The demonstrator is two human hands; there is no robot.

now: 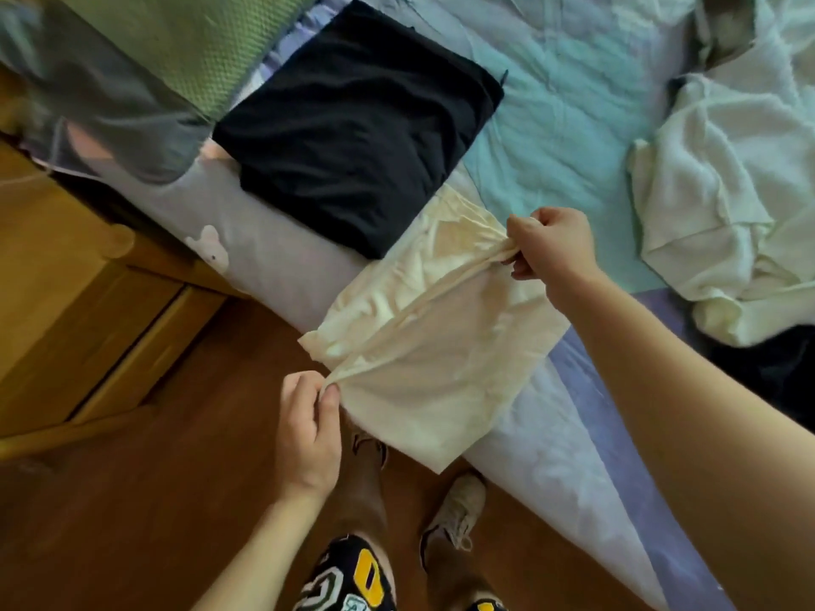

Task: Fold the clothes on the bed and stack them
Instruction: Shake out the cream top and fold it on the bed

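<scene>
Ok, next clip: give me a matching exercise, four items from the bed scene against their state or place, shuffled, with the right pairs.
Things:
1. black garment
2. cream garment
3. white pile
4. green pillow

States or places:
A. crumpled, unfolded, on the far right of the bed
B. pinched at two ends by the left hand and the right hand
C. folded flat near the bed's edge
D. at the top left, beyond the black garment

Pairs: 1-C, 2-B, 3-A, 4-D
</scene>
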